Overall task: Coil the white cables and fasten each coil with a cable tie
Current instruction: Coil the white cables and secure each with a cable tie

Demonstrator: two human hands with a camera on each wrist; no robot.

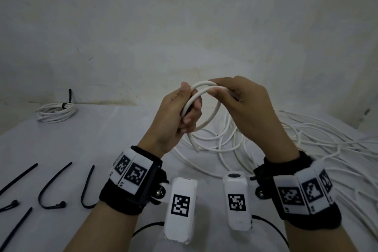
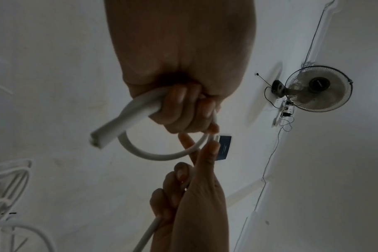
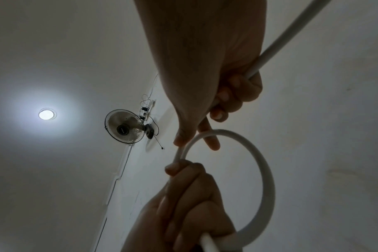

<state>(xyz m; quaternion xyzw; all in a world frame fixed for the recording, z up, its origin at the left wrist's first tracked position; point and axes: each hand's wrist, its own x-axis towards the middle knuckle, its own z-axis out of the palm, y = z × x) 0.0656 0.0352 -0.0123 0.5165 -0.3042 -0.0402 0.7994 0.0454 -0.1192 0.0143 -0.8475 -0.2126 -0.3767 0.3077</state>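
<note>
— Pale wall behind, white cloth over the table point(image 1: 86, 149). Where is the cable you're working on?

— Up in the air over the middle of the table, between my hands. My left hand point(image 1: 176, 114) has its fingers curled round the cable point(image 1: 212, 112) where the first loop crosses itself, the cut end poking down below my fist. My right hand point(image 1: 245, 106) pinches the top of the loop between thumb and forefinger, the other fingers curled round the run that trails off to the loose heap point(image 1: 296, 141) by the right edge.

— How does it handle?

— Light, I'd judge, but springy: it holds a round hoop and would likely pop open if I let go. Best gripped at the crossing, where the turns stack.

— And your wrists?

— Both raised, palms turned towards each other.

— Anything done yet?

— One tied coil point(image 1: 56, 111) sits at the far left corner. Black ties point(image 1: 53, 188) wait by the near left edge.
</note>
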